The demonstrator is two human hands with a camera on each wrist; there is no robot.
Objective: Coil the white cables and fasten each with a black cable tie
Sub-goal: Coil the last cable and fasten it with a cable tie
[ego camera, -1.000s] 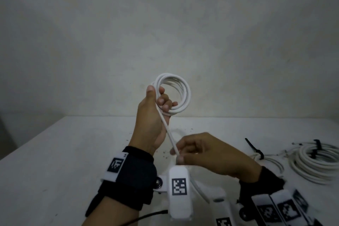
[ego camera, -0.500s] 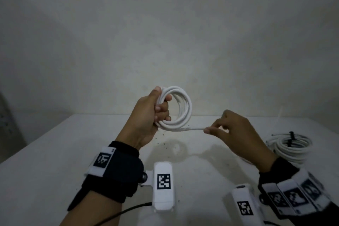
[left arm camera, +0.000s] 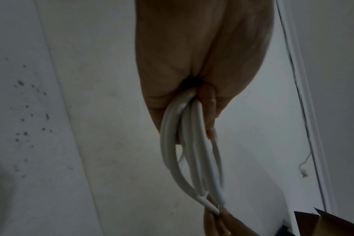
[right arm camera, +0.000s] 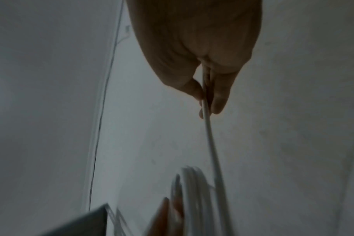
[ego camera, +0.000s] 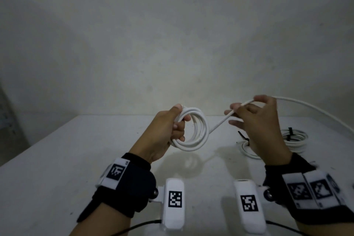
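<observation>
My left hand (ego camera: 177,120) grips a coil of white cable (ego camera: 199,132) of several loops, held upright above the table (ego camera: 57,159). The same coil (left arm camera: 184,143) hangs from my curled fingers in the left wrist view. From the coil's lower right a free strand (ego camera: 220,123) runs up to my right hand (ego camera: 243,109), which pinches it between thumb and fingers. The strand (right arm camera: 209,135) shows taut in the right wrist view. Past my right hand the cable (ego camera: 316,110) arcs off to the right edge.
A coiled white cable (ego camera: 295,138) fastened with a black tie (ego camera: 290,132) lies on the table at the right. Another black tie (ego camera: 243,137) and a loose white loop (ego camera: 247,150) lie partly hidden behind my right hand. A grey wall stands behind.
My right hand has drawn the free strand from low in front of the coil out to the right and upward. My left hand has lowered the coil slightly and keeps its grip.
</observation>
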